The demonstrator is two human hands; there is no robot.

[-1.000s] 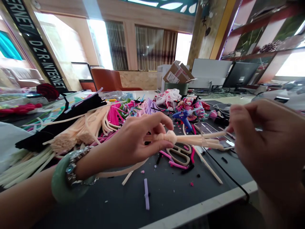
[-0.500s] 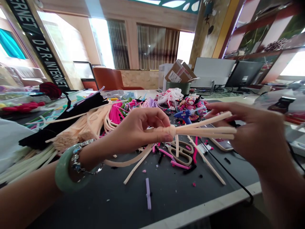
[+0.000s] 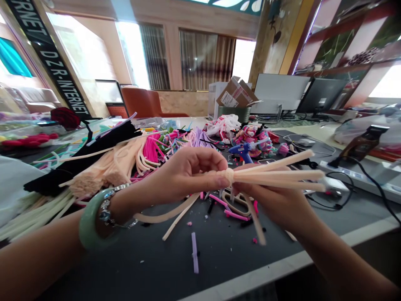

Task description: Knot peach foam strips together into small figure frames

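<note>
Fingers (image 3: 206, 155) of the left hand (image 3: 180, 173) are pinched on a bundle of peach stems (image 3: 282, 177), the thumb along the near side and the others curled over the top, just beside the round knot (image 3: 230, 176). The bundle is held nearly level above the table (image 3: 140, 271), and three ends fan out past the knot toward the right. Behind and below those ends lies the right hand (image 3: 275, 205), reaching back under the knot; its fingertips are hidden, so I cannot tell whether they grip. One blurred loose strip (image 3: 257, 225) hangs beside it. Both forearms slant up from the lower corners, the left wearing one green bangle (image 3: 86, 223) and one silver bracelet (image 3: 105, 211).

Beneath the hands lies one pair of scissors (image 3: 236, 208) among short pink pieces (image 3: 236, 215); nearer is one lilac piece (image 3: 194, 253). Just beyond the hands rests one blue glue gun (image 3: 244, 151). To the left are thick peach bunches (image 3: 105, 169), two cut ends showing, touching one black bunch (image 3: 59, 177).

Over to the right stands one dark bottle (image 3: 361, 145), its label too small to read. Farther back, one cardboard box (image 3: 241, 94) bears an unreadable white label. At far left, a slanting dark band (image 3: 59, 77) reads "DZR-INTERNET".
</note>
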